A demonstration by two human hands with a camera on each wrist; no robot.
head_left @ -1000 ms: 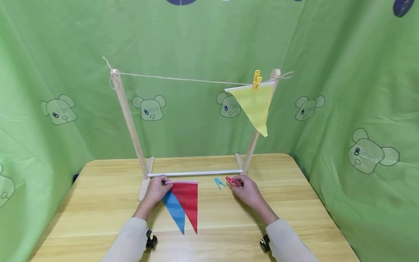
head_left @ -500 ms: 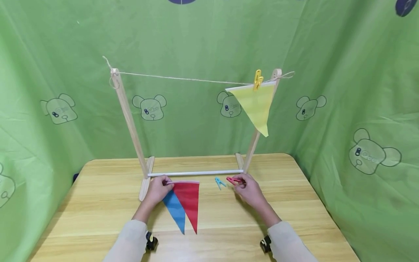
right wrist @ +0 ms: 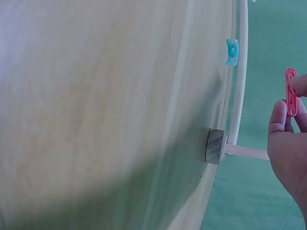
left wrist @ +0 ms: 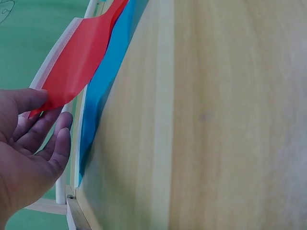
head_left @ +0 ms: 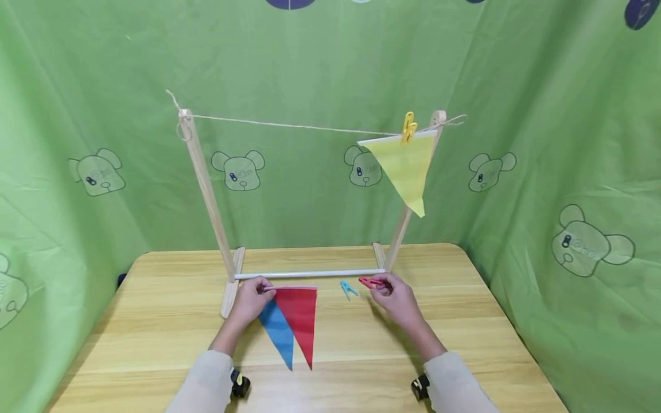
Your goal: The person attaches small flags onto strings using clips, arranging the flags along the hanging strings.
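My left hand point(head_left: 251, 298) pinches the white-edged top corner of a red pennant point(head_left: 300, 312) between thumb and fingers. In the left wrist view the red pennant point(left wrist: 72, 64) is lifted off the table. A blue pennant point(head_left: 279, 331) lies on the table beneath it, partly covered. My right hand point(head_left: 399, 298) holds a red clothespin point(head_left: 369, 282) between thumb and fingers, also seen in the right wrist view as a red clothespin point(right wrist: 290, 91) above the table. Just left of that hand a light blue clothespin point(head_left: 348, 289) rests on the table.
Behind the hands stands a wooden frame with a left post point(head_left: 206, 189), a right post point(head_left: 400, 235) and a white bottom rod point(head_left: 310, 274). A string point(head_left: 289, 124) spans the top. A yellow clothespin point(head_left: 408, 127) holds a yellow pennant point(head_left: 405, 166) on it at the right.
Both hands stay nearly in place with their holds unchanged. The red clothespin has turned slightly in the right hand, and the view has shifted a little.
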